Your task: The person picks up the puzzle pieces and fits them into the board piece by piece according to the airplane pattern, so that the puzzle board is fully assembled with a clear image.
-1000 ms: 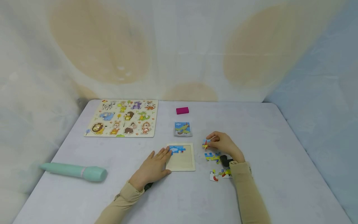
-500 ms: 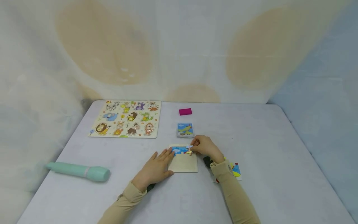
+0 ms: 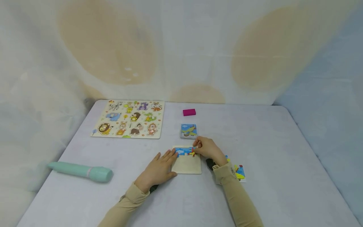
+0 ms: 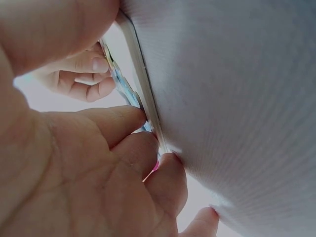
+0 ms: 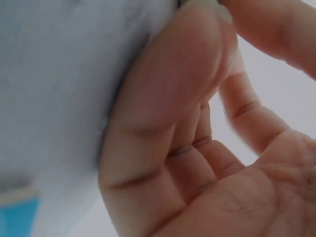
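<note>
My left hand (image 3: pixel 158 167) lies spread at the left edge of a small wooden puzzle tray (image 3: pixel 187 166), its fingertips over the rim. Joined blue sky pieces (image 3: pixel 181 151) fill part of the tray's top row. At the top right corner my right hand (image 3: pixel 209 148) pinches a puzzle piece (image 3: pixel 192 152) with red and yellow on it, set against the blue ones. In the left wrist view the left fingers (image 4: pixel 123 123) touch the tray's side, with the right fingers beyond. The right wrist view shows curled fingers (image 5: pixel 168 74); the piece is hidden there.
Loose puzzle pieces (image 3: pixel 239 174) lie right of the tray, partly under the right sleeve. Behind the tray are an airplane picture block (image 3: pixel 188 130) and a magenta block (image 3: pixel 189 112). An animal puzzle board (image 3: pixel 127 121) lies back left, a mint-green microphone-shaped toy (image 3: pixel 82 170) front left.
My right hand has carried the puzzle piece left from the loose pieces to the tray's top right corner and lowered it beside the blue ones. The left hand stays at the tray.
</note>
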`<control>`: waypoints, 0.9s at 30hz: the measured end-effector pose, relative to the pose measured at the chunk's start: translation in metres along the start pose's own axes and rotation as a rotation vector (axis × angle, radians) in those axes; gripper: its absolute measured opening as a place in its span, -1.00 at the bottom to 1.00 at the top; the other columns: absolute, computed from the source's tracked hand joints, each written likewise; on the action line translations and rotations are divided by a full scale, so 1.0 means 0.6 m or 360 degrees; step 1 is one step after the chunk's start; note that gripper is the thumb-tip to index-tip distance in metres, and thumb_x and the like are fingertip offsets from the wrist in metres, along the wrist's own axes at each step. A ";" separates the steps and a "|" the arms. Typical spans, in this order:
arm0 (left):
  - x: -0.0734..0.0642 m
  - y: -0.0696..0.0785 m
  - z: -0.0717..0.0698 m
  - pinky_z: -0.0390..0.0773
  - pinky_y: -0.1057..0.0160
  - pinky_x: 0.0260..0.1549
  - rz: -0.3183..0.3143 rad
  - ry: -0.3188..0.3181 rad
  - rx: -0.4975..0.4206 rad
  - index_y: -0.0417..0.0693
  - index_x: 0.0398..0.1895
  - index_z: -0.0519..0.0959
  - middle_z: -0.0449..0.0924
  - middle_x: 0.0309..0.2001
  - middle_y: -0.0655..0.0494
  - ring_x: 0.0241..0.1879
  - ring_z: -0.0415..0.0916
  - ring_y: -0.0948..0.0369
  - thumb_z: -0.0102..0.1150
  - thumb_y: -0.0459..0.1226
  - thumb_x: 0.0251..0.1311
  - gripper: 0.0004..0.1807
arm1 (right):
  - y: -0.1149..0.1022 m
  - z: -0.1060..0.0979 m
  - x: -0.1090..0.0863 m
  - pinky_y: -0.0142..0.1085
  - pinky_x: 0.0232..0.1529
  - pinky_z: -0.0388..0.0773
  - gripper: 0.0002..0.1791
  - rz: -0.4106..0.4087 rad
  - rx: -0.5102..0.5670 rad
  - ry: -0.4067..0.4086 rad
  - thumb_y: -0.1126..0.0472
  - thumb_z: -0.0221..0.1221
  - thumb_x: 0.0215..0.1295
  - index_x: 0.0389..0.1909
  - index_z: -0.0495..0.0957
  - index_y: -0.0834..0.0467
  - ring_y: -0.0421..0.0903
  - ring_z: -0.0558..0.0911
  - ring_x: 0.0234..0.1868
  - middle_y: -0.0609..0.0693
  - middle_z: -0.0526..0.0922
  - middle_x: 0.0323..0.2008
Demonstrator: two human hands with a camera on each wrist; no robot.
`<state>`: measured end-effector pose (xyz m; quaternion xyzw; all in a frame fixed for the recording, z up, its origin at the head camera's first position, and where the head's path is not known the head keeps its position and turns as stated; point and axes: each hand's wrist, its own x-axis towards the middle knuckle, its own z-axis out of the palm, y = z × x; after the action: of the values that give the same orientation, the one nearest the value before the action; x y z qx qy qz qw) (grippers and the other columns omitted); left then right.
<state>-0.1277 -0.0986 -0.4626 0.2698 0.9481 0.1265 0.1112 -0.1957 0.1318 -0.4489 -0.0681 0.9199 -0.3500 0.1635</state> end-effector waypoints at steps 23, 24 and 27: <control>0.002 0.002 -0.004 0.05 -0.22 0.42 -0.0015 -0.0014 -0.0014 -0.15 0.49 0.13 0.03 0.53 -0.02 0.51 0.03 0.01 0.20 0.00 0.24 -0.16 | -0.004 0.008 0.001 -0.39 -0.52 0.28 -0.80 -0.0036 -0.0055 0.0089 0.22 0.41 0.04 -0.45 0.55 0.16 -0.13 0.39 -0.49 -0.05 0.40 -0.57; 0.002 0.002 -0.004 0.04 -0.22 0.42 -0.0014 -0.0016 -0.0019 -0.15 0.49 0.13 0.03 0.53 -0.02 0.51 0.03 0.01 0.20 0.00 0.24 -0.16 | -0.004 0.009 0.001 -0.39 -0.52 0.28 -0.81 -0.0036 -0.0062 0.0097 0.23 0.40 0.05 -0.46 0.55 0.16 -0.13 0.40 -0.49 -0.05 0.41 -0.57; 0.002 0.003 -0.006 0.05 -0.22 0.42 -0.0015 -0.0021 -0.0022 -0.14 0.49 0.14 0.03 0.53 -0.03 0.51 0.03 0.00 0.19 0.00 0.25 -0.17 | -0.005 0.009 0.001 -0.40 -0.52 0.29 -0.82 -0.0023 -0.0067 0.0099 0.22 0.40 0.07 -0.48 0.56 0.15 -0.14 0.40 -0.48 -0.05 0.43 -0.57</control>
<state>-0.1288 -0.0972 -0.4588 0.2653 0.9477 0.1306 0.1200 -0.1941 0.1261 -0.4512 -0.0673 0.9311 -0.3337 0.1307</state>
